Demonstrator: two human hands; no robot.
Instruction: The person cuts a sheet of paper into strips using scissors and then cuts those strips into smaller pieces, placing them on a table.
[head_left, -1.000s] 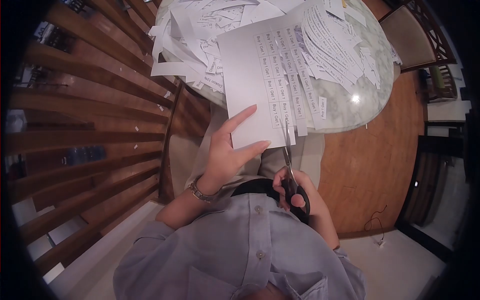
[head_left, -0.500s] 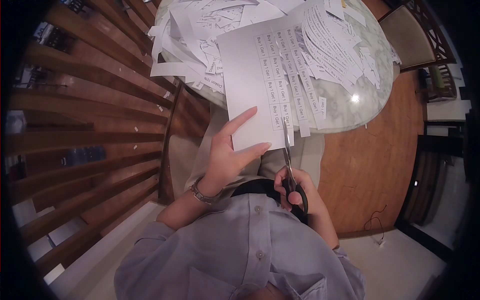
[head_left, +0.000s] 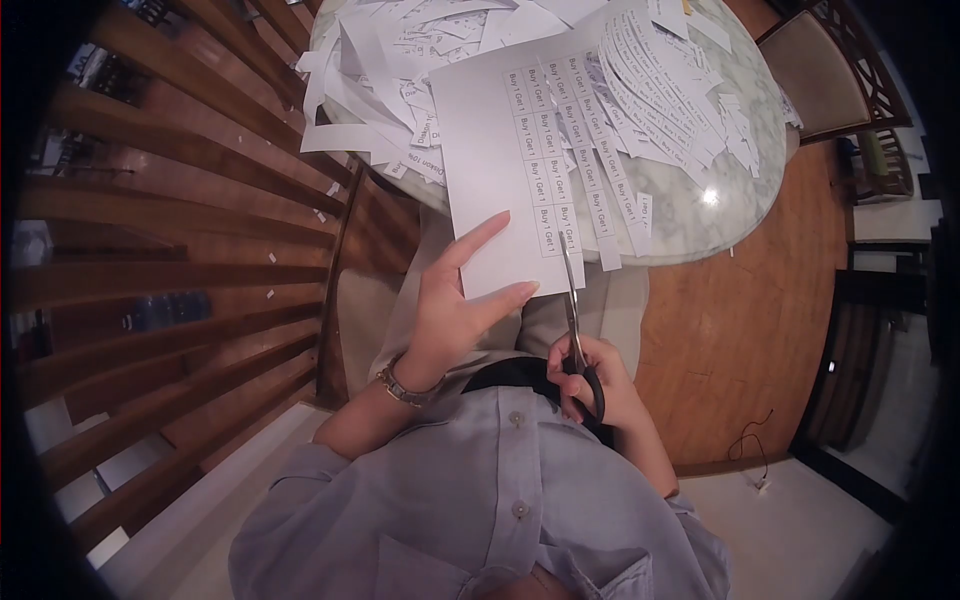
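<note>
White paper strips (head_left: 338, 138) overhang round marble table (head_left: 762, 195) at left edge. Left hand (head_left: 452, 308) pinches white sheet (head_left: 490, 170); right hand (head_left: 608, 380) grips black-handled metal scissors (head_left: 571, 300).

Left hand (head_left: 450, 308) spread, right hand (head_left: 600, 372) curled
Left thumb (head_left: 515, 294) and index finger (head_left: 484, 237) part in a wide V, left forearm (head_left: 362, 412) slanting inward; the right hand sits nearer the torso (head_left: 460, 470), fingers bent, thumb tucked toward them, right forearm (head_left: 645, 445) angled in
</note>
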